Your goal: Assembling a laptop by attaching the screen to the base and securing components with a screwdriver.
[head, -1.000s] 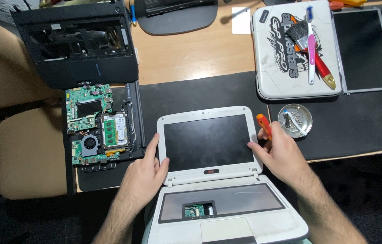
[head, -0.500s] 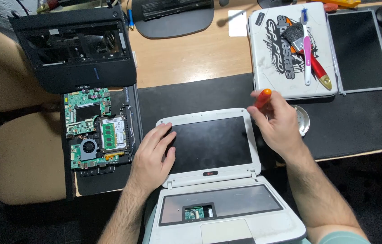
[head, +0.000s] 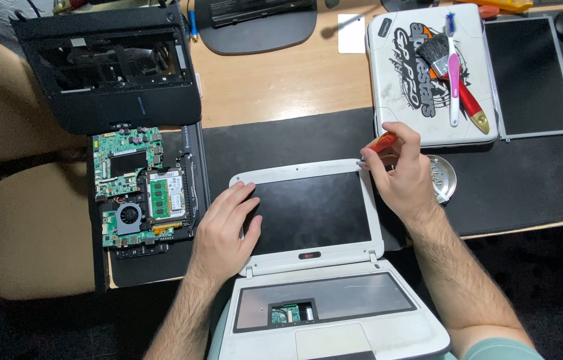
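I am holding the small white laptop [head: 308,220] steady at the front edge of the black mat [head: 281,143], its screen tilted back and the keyboard bay below standing open. My left hand [head: 223,230] is lying flat with its fingers spread on the left bezel and glass, pressing the lid down so it is not rocking. My right hand [head: 401,173] is pinching an orange-handled screwdriver [head: 383,141] between thumb and fingertips, its tip coming down at the lid's top right corner; I cannot tell whether the tip is seated in a screw there, as my fingers are hiding it. To do this well, I judge I should be keeping the driver square to the corner, pushing lightly, and bracing the opposite side with the flat hand rather than leaning on the glass. The round metal dish [head: 443,179] is sitting just beside my right wrist, handy for screws. A bare circuit board [head: 138,190] is lying well to the left.
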